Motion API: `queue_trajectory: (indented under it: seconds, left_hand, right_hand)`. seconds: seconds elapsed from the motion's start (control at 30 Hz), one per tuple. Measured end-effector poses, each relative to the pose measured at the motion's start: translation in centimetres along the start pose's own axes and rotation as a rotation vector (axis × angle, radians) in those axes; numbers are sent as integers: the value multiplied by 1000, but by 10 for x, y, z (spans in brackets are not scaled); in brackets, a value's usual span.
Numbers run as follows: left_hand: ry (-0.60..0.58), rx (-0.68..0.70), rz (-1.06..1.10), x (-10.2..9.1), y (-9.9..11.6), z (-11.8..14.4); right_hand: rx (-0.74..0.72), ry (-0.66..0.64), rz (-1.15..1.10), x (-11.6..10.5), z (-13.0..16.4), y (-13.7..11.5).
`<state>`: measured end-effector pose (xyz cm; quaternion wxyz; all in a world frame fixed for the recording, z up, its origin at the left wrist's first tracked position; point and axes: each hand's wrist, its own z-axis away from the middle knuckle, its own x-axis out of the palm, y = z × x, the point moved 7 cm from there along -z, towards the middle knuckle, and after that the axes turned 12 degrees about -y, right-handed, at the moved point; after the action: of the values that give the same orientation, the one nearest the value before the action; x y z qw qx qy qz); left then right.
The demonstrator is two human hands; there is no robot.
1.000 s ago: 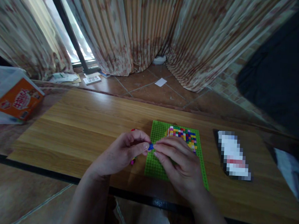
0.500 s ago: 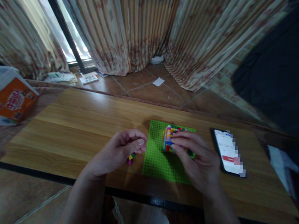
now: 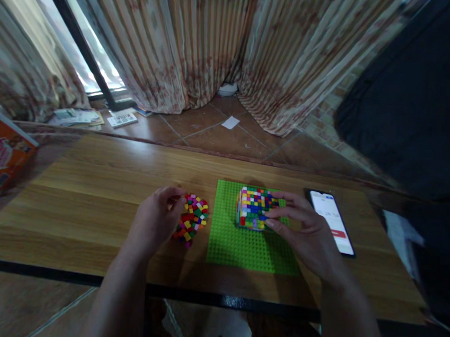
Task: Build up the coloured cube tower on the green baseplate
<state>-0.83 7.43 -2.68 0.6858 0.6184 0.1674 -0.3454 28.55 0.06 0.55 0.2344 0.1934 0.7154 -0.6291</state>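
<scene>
A block built of many small coloured bricks (image 3: 253, 206) stands on a green studded baseplate (image 3: 228, 251). At its right front, my right hand (image 3: 306, 233) pinches a small blue brick (image 3: 262, 218) between thumb and finger, close against the block's front face. Left of the baseplate lies a loose pile of small coloured bricks (image 3: 195, 214) on the wood. My left hand (image 3: 156, 215) is at the pile's left edge, its thumb and fingers curled together; whether a brick is between them is hidden.
A lit phone (image 3: 331, 222) lies on the wooden table (image 3: 95, 192) right of the baseplate. An orange and white package (image 3: 7, 152) is off the far left end. Beyond the table are tiled floor, papers (image 3: 122, 119) and striped curtains (image 3: 212, 47).
My left hand has moved left from beside the baseplate, uncovering the brick pile. My right hand has shifted right along the block with the blue brick, showing more of its front. The view has shifted slightly.
</scene>
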Motion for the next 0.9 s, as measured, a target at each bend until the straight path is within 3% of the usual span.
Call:
queue_trajectory:
  seconds: [0.3,0.9]
  left_hand:
    - [-31,34,-290,9,10,2]
    - [-79,23,-334,20,23,2]
  right_hand:
    - [30,64,-11,4,-4,2]
    - [56,72,60,7,-4,3]
